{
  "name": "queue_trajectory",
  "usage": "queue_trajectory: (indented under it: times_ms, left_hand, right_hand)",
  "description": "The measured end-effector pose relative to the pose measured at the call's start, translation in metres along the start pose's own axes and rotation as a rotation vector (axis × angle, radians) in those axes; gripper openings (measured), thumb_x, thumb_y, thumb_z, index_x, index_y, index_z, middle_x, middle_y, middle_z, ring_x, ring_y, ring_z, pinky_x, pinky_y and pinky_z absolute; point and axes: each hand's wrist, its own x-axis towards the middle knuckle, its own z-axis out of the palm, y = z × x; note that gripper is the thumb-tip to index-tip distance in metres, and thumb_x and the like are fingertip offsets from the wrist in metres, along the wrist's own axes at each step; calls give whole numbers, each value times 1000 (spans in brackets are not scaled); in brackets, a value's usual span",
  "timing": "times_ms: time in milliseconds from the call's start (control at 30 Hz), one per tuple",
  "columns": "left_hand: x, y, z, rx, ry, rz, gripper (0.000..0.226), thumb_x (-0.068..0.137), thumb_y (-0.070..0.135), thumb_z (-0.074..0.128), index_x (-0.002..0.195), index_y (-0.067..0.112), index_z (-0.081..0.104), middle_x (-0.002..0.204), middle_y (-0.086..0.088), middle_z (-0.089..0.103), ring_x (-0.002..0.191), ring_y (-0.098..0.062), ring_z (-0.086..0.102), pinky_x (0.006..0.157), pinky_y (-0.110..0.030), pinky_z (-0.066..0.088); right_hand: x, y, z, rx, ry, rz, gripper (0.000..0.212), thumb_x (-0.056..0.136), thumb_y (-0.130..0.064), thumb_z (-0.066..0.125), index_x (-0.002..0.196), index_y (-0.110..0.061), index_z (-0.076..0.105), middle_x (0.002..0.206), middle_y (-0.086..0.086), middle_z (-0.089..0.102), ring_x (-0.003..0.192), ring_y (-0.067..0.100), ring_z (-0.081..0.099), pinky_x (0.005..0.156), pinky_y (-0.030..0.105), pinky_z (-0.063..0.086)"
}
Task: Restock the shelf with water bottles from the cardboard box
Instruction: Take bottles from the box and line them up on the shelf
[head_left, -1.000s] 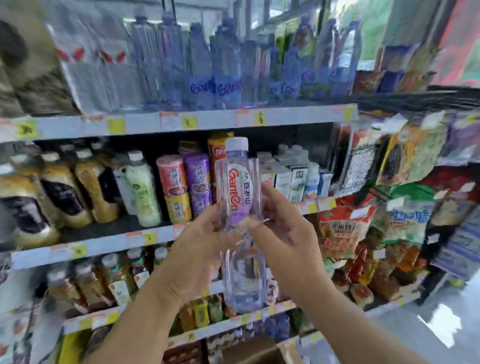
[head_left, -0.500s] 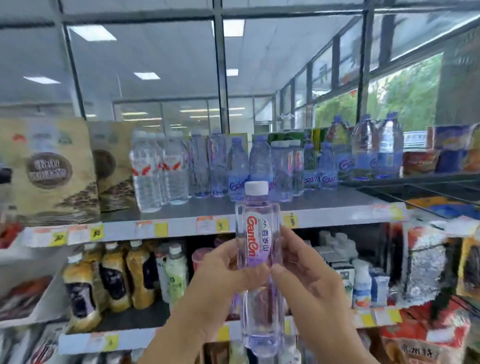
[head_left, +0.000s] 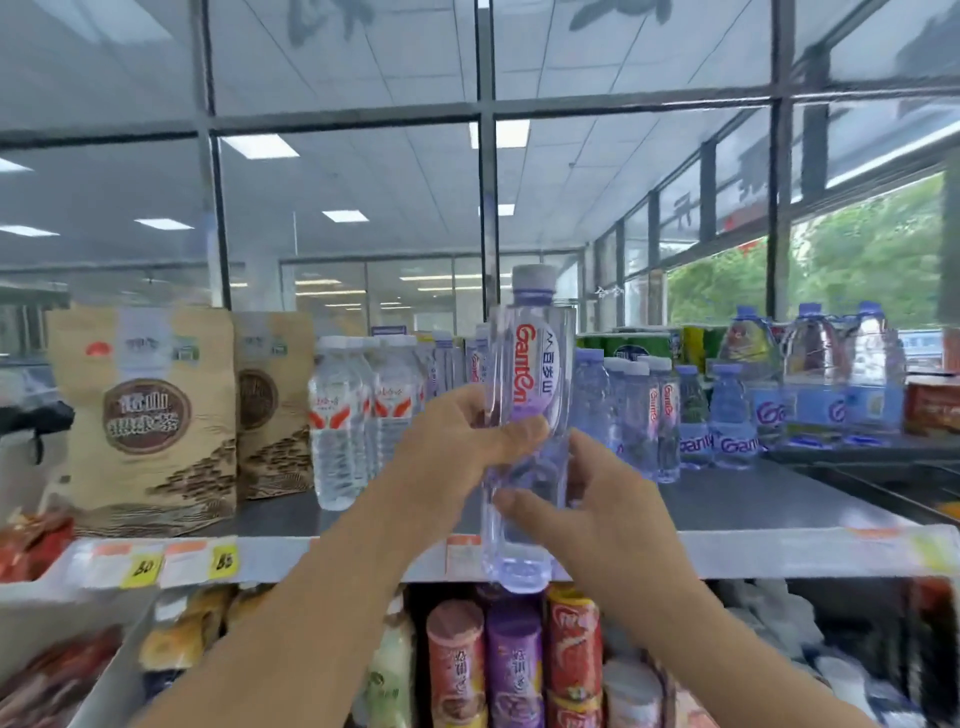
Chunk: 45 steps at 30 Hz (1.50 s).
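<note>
Water bottle (head_left: 530, 415) upright, gripped by left hand (head_left: 457, 457), right hand (head_left: 587, 509)

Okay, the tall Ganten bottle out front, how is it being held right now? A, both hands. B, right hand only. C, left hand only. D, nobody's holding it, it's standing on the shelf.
A: the left hand grips the bottle just under its label and the right hand holds it lower down, with its base in front of the shelf edge, not set down.
</note>
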Motion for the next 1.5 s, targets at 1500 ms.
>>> queue_trajectory:
  times_ms: [1500]
  left_hand:
    - [93, -133, -134, 731, 181, -233, 59, 93, 21, 58, 149, 27, 42, 99, 19, 58, 93, -1, 56, 74, -16, 40]
  right_hand:
    - [201, 122, 174, -380, -4, 288, 58, 65, -57, 76, 96, -22, 42, 84, -8, 54, 76, 9, 55, 54, 26, 40]
